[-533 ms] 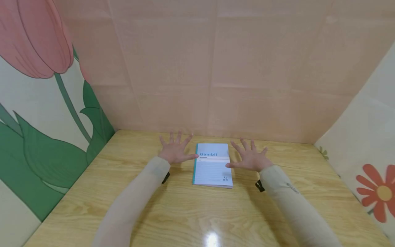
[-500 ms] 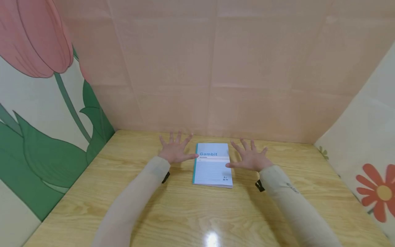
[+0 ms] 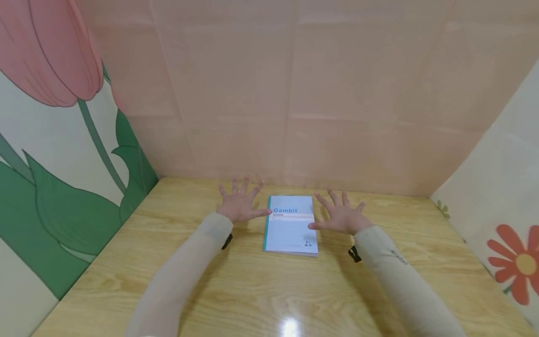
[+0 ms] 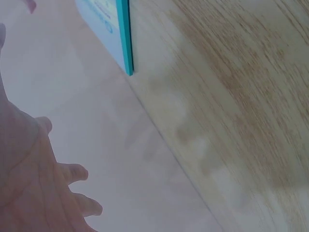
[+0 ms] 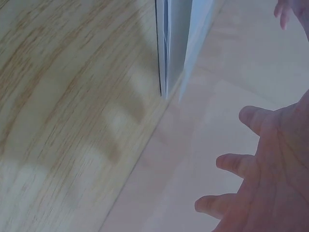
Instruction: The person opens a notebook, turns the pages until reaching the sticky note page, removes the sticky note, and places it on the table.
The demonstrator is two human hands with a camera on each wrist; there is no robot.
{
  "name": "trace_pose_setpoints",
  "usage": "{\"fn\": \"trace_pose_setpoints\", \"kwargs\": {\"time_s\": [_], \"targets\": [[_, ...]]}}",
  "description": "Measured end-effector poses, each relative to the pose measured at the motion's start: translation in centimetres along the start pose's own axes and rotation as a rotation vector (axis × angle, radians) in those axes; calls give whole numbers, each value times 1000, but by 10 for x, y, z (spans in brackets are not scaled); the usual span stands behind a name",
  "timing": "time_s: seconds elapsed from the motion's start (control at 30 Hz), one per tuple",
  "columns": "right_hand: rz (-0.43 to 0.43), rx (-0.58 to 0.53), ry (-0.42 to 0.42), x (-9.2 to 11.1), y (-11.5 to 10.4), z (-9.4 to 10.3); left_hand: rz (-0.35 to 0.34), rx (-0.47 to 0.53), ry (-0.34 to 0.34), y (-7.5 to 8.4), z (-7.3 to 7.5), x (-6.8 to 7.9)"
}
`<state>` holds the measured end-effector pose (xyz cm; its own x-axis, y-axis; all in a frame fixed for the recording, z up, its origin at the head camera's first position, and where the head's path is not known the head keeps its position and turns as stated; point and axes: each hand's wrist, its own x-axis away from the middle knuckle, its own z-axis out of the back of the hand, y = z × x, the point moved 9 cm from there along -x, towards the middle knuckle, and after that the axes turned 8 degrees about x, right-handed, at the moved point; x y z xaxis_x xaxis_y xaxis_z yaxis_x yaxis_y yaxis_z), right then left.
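A closed notebook (image 3: 290,234) with a pale cover, a teal spine and the word "Gambit" lies on the wooden table (image 3: 252,290). To its left my left hand (image 3: 240,206) hovers with fingers spread, the thumb tip overlapping the spine in the head view. My right hand (image 3: 343,217) is spread in the same way on the other side, its thumb over the cover's right edge. Neither hand holds anything. In the left wrist view the teal spine (image 4: 126,38) shows beyond the palm (image 4: 24,169). The right wrist view shows the page edges (image 5: 169,53) slightly parted.
A plain peach backdrop (image 3: 286,93) rises behind the table's far edge. The left side panel (image 3: 59,201) bears a tulip print, and the right one (image 3: 476,196) a red flower. Light glares on the table near its front. Black straps (image 3: 354,254) hang below the wrists.
The head view has shifted very slightly. Both hands stay spread beside the notebook, which lies in the same place.
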<state>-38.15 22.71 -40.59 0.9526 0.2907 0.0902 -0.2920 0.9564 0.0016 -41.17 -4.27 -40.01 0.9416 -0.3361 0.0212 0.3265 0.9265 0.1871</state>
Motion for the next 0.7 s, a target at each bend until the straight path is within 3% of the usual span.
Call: {"fn": "trace_pose_setpoints", "kwargs": {"time_s": [0.7], "targets": [[-12,-9,11,3,1,-3,-1,-7,13,3,-6,-2]]}}
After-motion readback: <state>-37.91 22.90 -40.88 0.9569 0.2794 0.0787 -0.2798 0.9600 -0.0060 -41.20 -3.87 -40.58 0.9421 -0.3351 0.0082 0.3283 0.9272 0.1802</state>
